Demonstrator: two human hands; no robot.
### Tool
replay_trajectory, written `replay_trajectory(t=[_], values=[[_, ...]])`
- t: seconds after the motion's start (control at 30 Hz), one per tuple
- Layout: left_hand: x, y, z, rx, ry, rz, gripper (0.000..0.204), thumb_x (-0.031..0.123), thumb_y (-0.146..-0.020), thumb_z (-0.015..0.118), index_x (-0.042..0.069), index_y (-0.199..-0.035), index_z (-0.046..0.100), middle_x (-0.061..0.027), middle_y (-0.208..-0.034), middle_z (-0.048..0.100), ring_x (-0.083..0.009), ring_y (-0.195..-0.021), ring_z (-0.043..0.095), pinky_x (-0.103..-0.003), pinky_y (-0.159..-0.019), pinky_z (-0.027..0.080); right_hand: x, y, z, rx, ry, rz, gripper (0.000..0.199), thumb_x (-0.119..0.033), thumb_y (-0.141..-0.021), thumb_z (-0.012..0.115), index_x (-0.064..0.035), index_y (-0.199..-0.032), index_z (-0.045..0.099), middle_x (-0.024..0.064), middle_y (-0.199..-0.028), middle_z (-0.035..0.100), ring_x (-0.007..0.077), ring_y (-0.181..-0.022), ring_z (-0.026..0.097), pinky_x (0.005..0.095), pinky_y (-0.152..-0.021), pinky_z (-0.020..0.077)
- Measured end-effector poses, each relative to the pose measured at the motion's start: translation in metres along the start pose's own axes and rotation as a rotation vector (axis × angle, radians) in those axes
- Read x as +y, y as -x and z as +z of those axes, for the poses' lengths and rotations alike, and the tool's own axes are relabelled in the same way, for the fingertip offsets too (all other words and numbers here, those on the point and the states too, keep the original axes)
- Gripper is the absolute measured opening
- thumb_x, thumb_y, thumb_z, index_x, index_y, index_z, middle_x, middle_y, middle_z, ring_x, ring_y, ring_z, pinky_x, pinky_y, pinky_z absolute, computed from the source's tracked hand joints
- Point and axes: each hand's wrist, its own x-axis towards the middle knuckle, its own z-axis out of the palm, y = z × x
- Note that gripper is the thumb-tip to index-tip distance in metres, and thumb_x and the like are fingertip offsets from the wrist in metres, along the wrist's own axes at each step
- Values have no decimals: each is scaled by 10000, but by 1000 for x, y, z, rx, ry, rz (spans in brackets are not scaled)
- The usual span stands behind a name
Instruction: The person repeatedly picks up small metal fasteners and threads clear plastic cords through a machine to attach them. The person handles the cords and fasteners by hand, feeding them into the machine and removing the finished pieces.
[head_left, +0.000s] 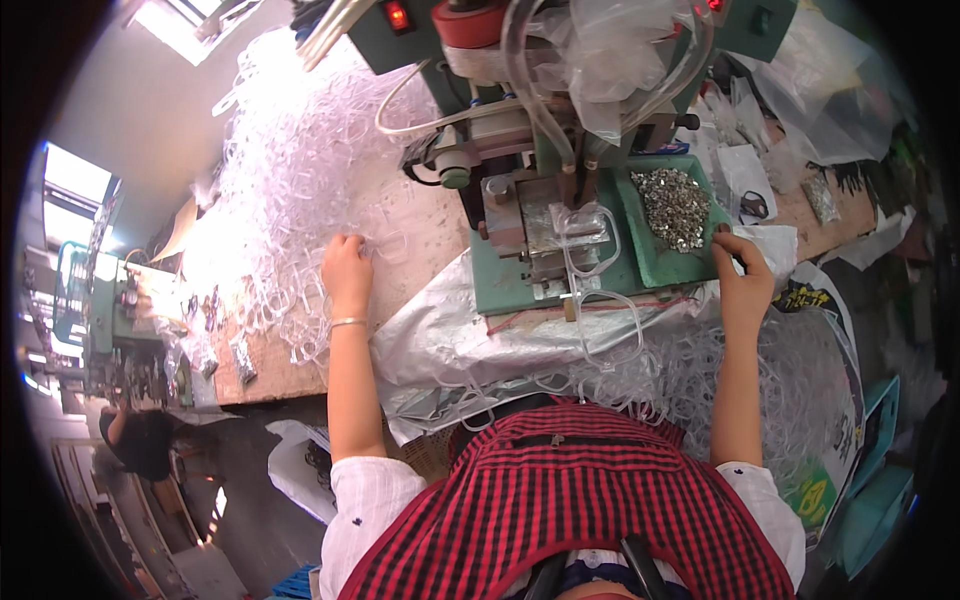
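Note:
My left hand (347, 268) is closed at the near edge of a big heap of clear plastic straps (290, 150), its fingertips pinched at a thin strap loop (392, 243). On the right, my right hand (745, 275) pinches its thumb and fingers together at the rim of a green tray (650, 265). Whatever lies between those fingertips is too small to make out. Small shiny metal pieces (675, 210) fill part of the tray. Between my hands stands a green press machine (500, 290). A clear strap (600, 250) lies looped over its metal work block (560, 240) and hangs down in front.
More clear straps (660, 365) are piled below the bench edge, in a large sack (825, 400) at the right. Silvery plastic sheeting (430, 335) covers the bench front. Black-handled scissors (753, 205) lie beyond the tray. Another person (140, 440) is at the far left.

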Motion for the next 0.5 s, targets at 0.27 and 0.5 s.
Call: replay_trajectory(t=[0.27,0.5], values=[[48,21,-21,132,388,-28,109,42,-826,702,52,-930,669,-56,-961,649,-235,-840,678,-353,-726,532,-122,-30,57,-414,-333,-182,164,-59,-832,737,-12,-989,729,45,-966,725,121,-890,656,272,-845,507],[155,39,-121,170,1604,-77,253,147,-1043,571,-18,-1234,550,-94,-896,640,-161,-691,642,-277,-596,538,-116,-13,93,-370,-674,75,490,53,-814,738,9,-1272,568,65,-1021,693,122,-966,651,248,-882,495]])
